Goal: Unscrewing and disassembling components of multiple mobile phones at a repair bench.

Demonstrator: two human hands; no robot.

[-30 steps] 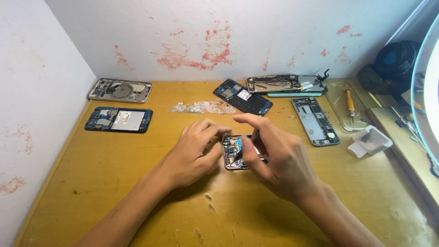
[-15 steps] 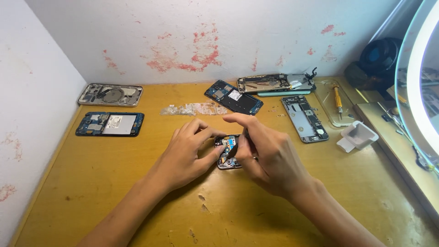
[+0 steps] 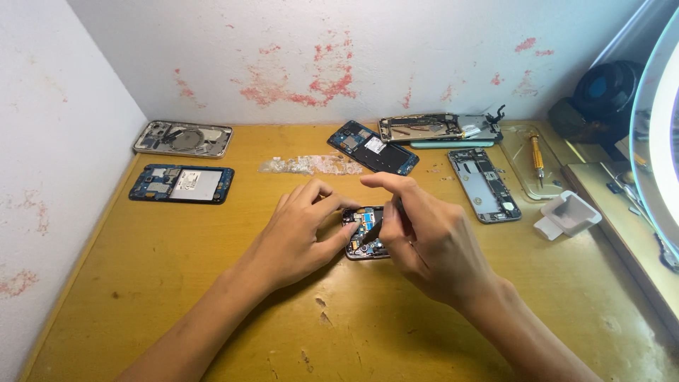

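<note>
An opened phone [image 3: 365, 232] with its insides showing lies at the middle of the yellow wooden table [image 3: 177, 283]. My left hand [image 3: 300, 233] grips the phone's left side, thumb and fingers curled round its edge. My right hand [image 3: 424, 237] covers the phone's right part, fingers pinched together over the board; a thin dark tool seems to sit between thumb and finger, but it is mostly hidden. Much of the phone is concealed under both hands.
Other opened phones lie around: a silver frame [image 3: 184, 139] and a blue one [image 3: 182, 184] at left, a dark one [image 3: 373, 148], a stacked one [image 3: 438, 129] and a grey one [image 3: 485, 184] further back. A screwdriver [image 3: 537, 155] rests on a clear tray; a white holder [image 3: 568, 214] and a ring lamp [image 3: 654, 134] stand at right.
Both hands stay on the phone with only small finger shifts. The view has tilted slightly, so the table contents sit a little differently in the picture.
</note>
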